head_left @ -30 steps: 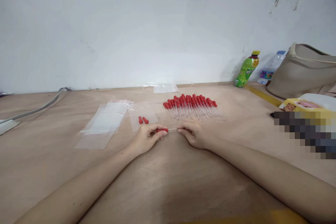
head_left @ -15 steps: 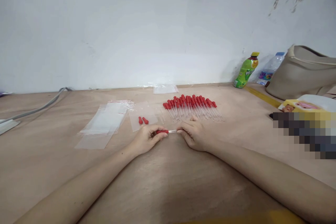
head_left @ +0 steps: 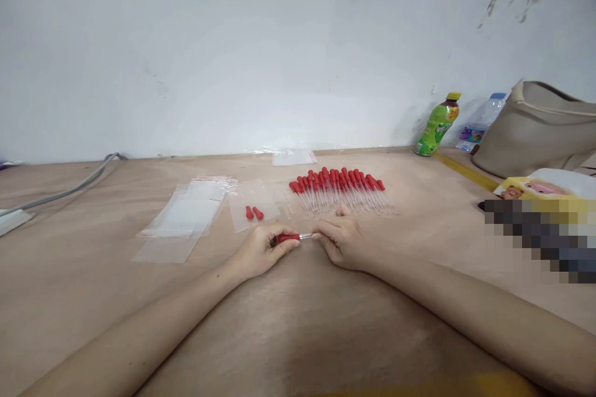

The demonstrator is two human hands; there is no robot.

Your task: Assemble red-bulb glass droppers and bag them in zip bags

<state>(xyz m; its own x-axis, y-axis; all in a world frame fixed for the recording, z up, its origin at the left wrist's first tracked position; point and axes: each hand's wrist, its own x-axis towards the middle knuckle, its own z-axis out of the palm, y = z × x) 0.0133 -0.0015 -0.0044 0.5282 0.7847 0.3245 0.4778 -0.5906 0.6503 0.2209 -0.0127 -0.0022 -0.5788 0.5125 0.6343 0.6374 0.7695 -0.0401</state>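
My left hand (head_left: 266, 250) pinches a red rubber bulb (head_left: 288, 237) between thumb and fingers. From the bulb's right end a clear glass tube (head_left: 305, 236) runs to my right hand (head_left: 339, 240), whose thumb and fingers are closed on it. Just behind my left hand, two loose red bulbs (head_left: 249, 213) lie on a clear plastic bag (head_left: 238, 201). Beyond my right hand lies a row of several droppers (head_left: 342, 181), red bulbs at the back and clear tubes toward me.
Flat clear bags (head_left: 186, 214) lie at the left, and another bag (head_left: 293, 157) by the wall. A grey cable (head_left: 84, 181) is far left. At the right are a green bottle (head_left: 437, 125), a water bottle (head_left: 482, 121), a beige bag (head_left: 535, 130) and a yellow package (head_left: 526, 189).
Both hands have shifted slightly toward me with the bulb and tube. The visible stretch of tube between my hands is shorter.
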